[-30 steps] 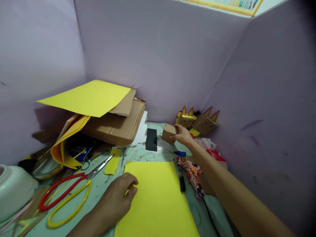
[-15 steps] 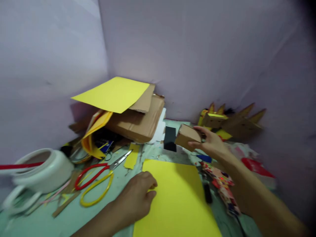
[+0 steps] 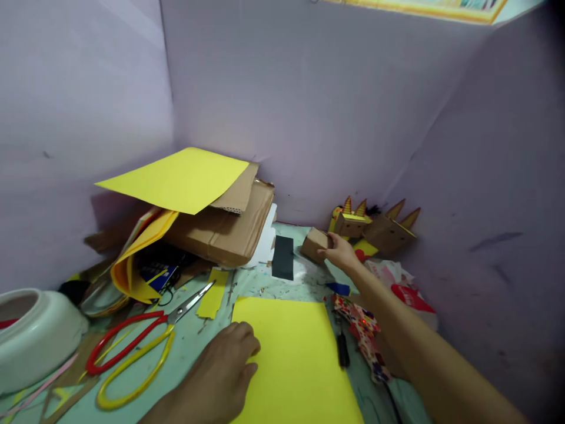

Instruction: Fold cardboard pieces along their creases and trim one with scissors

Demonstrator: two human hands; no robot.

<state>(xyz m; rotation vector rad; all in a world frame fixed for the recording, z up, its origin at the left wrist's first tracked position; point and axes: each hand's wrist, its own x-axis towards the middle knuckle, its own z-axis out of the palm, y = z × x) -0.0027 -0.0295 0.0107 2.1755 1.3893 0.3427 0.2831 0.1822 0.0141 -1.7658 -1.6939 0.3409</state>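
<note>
At the back of the table, my right hand [image 3: 341,253] grips a small cardboard box [image 3: 314,244] by its right side, thumb and fingers on it. The box is at or just above the tabletop; I cannot tell if it touches. My left hand [image 3: 227,368] rests at the left edge of a yellow sheet [image 3: 291,359], fingers loosely bent and the thumb apart from them, holding nothing. Left of that hand lie scissors [image 3: 170,321] with one red and one yellow handle. A black paper strip [image 3: 283,258] lies left of the box.
Cardboard pieces [image 3: 225,229] topped by another yellow sheet [image 3: 180,179] are piled at back left. A white pot [image 3: 48,341] stands at far left. Horned cardboard figures [image 3: 388,229] stand at back right. A glue gun with a floral pattern [image 3: 364,333] lies under my right forearm.
The camera view has shifted, showing more wall above. My right hand has moved the cardboard box lower, toward the table's back. My left hand stays by the yellow sheet's edge.
</note>
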